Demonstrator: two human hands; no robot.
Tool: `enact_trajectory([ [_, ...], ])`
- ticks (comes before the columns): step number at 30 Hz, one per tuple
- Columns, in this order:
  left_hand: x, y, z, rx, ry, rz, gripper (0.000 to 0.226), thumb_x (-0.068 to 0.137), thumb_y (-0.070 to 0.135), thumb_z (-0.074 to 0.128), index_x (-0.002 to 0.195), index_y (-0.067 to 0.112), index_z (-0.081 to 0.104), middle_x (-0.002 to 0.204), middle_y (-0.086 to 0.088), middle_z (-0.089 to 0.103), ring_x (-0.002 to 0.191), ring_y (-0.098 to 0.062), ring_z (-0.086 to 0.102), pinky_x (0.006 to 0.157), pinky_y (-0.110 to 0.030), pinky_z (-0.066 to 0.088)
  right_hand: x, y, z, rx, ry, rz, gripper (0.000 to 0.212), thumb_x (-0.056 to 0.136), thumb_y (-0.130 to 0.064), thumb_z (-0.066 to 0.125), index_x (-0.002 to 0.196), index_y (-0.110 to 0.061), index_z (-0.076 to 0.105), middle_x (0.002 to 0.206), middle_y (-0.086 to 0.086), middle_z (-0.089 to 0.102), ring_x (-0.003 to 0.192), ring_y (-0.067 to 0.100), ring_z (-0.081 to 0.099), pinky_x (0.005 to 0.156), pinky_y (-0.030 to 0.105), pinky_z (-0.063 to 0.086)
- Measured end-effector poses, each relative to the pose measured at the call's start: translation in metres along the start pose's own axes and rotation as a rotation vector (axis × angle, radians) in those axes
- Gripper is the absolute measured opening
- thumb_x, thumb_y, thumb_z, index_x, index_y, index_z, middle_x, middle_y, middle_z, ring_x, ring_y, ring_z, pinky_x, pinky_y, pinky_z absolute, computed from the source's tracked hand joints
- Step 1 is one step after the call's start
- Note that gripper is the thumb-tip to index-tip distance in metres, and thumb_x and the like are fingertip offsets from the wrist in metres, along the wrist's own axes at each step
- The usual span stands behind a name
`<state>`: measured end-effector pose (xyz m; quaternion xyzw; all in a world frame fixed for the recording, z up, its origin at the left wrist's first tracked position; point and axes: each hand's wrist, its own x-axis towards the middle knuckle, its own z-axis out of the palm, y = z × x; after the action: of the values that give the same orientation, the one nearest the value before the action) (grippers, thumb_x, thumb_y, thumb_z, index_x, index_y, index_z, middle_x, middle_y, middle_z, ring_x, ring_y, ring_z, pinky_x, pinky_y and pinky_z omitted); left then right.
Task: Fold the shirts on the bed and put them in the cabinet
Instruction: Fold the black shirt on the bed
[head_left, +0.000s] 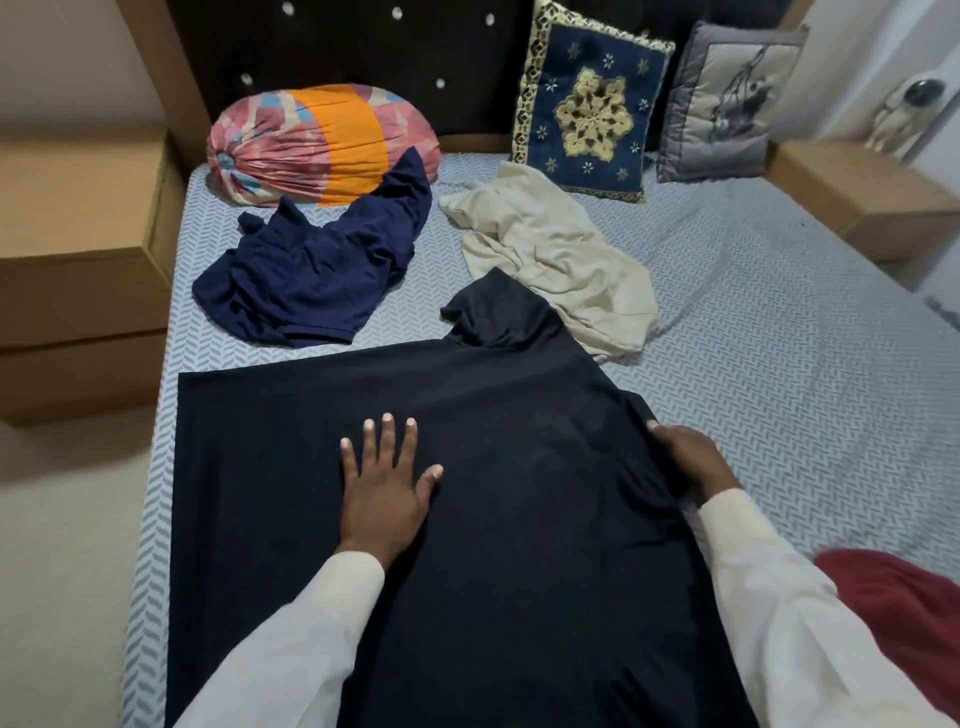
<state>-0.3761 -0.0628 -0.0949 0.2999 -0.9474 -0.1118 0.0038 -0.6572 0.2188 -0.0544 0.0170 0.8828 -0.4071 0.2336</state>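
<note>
A black shirt (493, 415) lies spread flat across the near part of the bed (779, 338), one sleeve pointing toward the headboard. My left hand (387, 483) presses flat on its middle with straight, spread fingers. My right hand (691, 457) grips the shirt's right edge, fingers curled into the cloth. Behind it a crumpled navy shirt (311, 270) lies at the left, and a crumpled cream shirt (561, 254) at the right, partly under the black sleeve.
A pink and orange bolster (311, 140), a blue embroidered cushion (587, 98) and a grey cushion (727, 98) stand against the dark headboard. Wooden side units (78, 270) (857, 192) flank the bed. Red cloth (904, 613) lies at the near right.
</note>
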Motion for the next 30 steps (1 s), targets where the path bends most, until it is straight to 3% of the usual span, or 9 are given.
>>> enact_trajectory([
  [2,-0.022,0.008,0.012,-0.008,-0.026,0.059,0.076,0.094,0.066,0.013,0.155,0.023,0.021,0.162,-0.011,0.017,0.15,-0.032,0.01,0.118,-0.054,-0.003,0.016,-0.002,-0.009,0.046,-0.009,-0.002,0.033,0.092,-0.029,0.066,0.066,-0.015,0.052,0.069,0.003,0.05,0.064,0.018,0.045,0.059,0.029,0.036],
  [6,-0.042,0.01,0.028,0.107,-0.064,0.138,0.074,0.095,0.068,0.018,0.154,0.026,0.025,0.161,-0.009,0.02,0.15,-0.031,0.014,0.118,-0.055,0.006,0.038,0.001,-0.018,0.265,-0.013,0.037,0.026,0.095,-0.022,0.063,0.073,-0.015,0.052,0.071,0.008,0.053,0.06,0.018,0.049,0.059,0.029,0.041],
  [11,-0.038,0.012,0.03,0.115,-0.1,0.113,0.077,0.093,0.071,0.005,0.156,0.029,0.018,0.163,-0.008,0.014,0.15,-0.03,0.008,0.118,-0.054,0.0,0.045,0.017,-0.019,0.264,-0.076,0.006,0.013,0.093,-0.033,0.065,0.091,-0.02,0.063,0.101,0.008,0.067,0.087,0.019,0.059,0.079,0.037,0.048],
  [14,-0.036,0.013,0.024,0.121,-0.154,0.094,0.083,0.084,0.074,-0.009,0.155,0.032,-0.003,0.164,-0.005,-0.007,0.15,-0.028,-0.012,0.117,-0.053,-0.011,0.019,0.031,-0.033,0.283,-0.067,-0.016,0.022,0.095,-0.034,0.062,0.112,-0.021,0.058,0.12,0.005,0.061,0.108,0.018,0.058,0.092,0.037,0.048],
  [17,-0.033,0.022,0.008,0.186,-0.263,0.073,0.077,0.089,0.072,-0.002,0.153,0.032,-0.015,0.162,-0.003,-0.019,0.147,-0.028,-0.022,0.116,-0.055,-0.016,-0.033,0.062,-0.037,0.097,0.01,-0.019,0.043,0.085,-0.055,0.061,0.086,-0.013,0.056,0.09,0.007,0.061,0.085,0.023,0.057,0.071,0.034,0.046],
  [19,-0.035,0.029,0.0,0.248,-0.252,0.077,0.073,0.094,0.066,0.003,0.155,0.028,-0.01,0.164,-0.005,-0.012,0.148,-0.031,-0.021,0.115,-0.057,-0.016,-0.064,0.084,-0.03,-0.239,0.05,-0.013,0.055,0.084,-0.069,0.055,0.08,-0.014,0.059,0.08,0.0,0.063,0.079,0.021,0.055,0.078,0.036,0.045],
  [22,-0.06,0.045,-0.002,0.198,-0.182,0.146,0.081,0.085,0.063,-0.007,0.157,0.027,0.004,0.164,-0.005,0.004,0.15,-0.031,-0.013,0.114,-0.052,-0.019,-0.091,0.092,-0.021,-0.46,0.036,-0.109,0.033,0.088,-0.046,0.065,0.077,-0.016,0.055,0.08,0.0,0.061,0.079,0.022,0.055,0.078,0.034,0.042],
  [26,-0.111,0.059,0.016,0.105,-0.226,0.251,0.07,0.093,0.063,0.022,0.151,0.026,0.034,0.153,-0.009,0.039,0.146,-0.033,0.024,0.115,-0.05,0.006,-0.083,0.097,-0.036,-0.147,0.077,-0.067,0.028,0.086,-0.021,0.07,0.069,-0.017,0.048,0.067,0.006,0.057,0.07,0.02,0.051,0.062,0.033,0.038],
  [30,-0.155,0.057,0.028,0.06,-0.226,0.256,0.065,0.094,0.059,0.032,0.149,0.025,0.037,0.152,-0.01,0.04,0.143,-0.032,0.034,0.113,-0.046,0.012,-0.113,0.091,-0.047,-0.042,-0.053,0.042,0.026,0.083,-0.036,0.073,0.084,-0.019,0.054,0.084,0.01,0.067,0.068,0.018,0.057,0.061,0.03,0.048],
])
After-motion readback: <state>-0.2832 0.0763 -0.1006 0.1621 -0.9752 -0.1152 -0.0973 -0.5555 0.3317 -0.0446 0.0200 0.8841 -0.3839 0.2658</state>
